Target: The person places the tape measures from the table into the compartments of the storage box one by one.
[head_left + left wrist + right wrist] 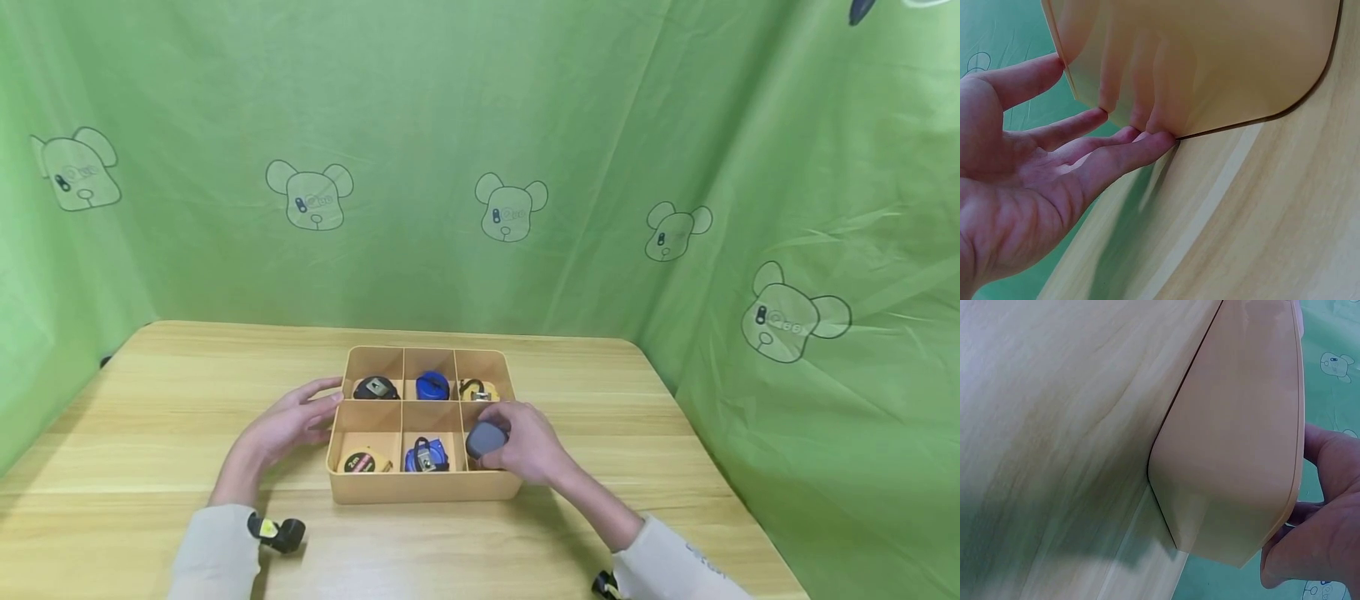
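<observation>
A tan box (423,486) with two rows of three compartments stands on the table. My right hand (529,444) reaches over its right wall and pinches a dark grey, rounded-square case (486,440) in the front right compartment. In the right wrist view the box's outer wall (1229,425) hides the case. My left hand (1054,150) rests its fairly straight fingertips against the box's left side, thumb at the rim. Tape measures lie in the other compartments: black (377,387), blue (432,385) and yellow (480,390) behind, yellow (366,460) and blue (427,455) in front.
The wood-grain table (187,400) extends around the box on all sides. Green curtains (450,100) with bear-head drawings hang behind the table and along its right side. A small black camera (281,534) sits on the left wrist.
</observation>
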The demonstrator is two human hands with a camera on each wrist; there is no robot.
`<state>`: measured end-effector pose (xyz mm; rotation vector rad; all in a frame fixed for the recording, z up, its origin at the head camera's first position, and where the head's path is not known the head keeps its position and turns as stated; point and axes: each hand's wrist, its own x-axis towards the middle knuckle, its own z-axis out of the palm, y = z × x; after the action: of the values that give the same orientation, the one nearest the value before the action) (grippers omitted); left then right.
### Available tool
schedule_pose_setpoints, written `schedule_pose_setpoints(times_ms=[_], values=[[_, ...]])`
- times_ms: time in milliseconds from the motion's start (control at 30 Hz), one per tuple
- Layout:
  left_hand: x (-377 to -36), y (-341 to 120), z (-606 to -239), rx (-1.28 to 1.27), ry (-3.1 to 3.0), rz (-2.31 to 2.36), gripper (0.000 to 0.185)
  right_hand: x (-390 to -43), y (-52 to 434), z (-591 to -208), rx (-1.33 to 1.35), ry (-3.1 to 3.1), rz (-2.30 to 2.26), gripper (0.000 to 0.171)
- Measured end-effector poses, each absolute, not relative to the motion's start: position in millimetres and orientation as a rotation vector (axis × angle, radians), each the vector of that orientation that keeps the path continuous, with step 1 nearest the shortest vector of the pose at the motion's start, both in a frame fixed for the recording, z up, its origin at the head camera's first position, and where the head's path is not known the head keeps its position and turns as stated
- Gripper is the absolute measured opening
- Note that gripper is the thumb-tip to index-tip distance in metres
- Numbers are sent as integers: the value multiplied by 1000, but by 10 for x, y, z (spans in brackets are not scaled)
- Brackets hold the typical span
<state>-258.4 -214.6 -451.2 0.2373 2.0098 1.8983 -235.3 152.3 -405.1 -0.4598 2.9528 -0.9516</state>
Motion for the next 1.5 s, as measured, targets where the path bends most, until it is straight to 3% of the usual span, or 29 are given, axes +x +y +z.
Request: schedule_pose_setpoints(times_ms=[1500], values=[[-2592, -2148, -4528, 258, 2007, 1904, 73, -2344, 1517, -4083, -613, 3035, -796, 54]])
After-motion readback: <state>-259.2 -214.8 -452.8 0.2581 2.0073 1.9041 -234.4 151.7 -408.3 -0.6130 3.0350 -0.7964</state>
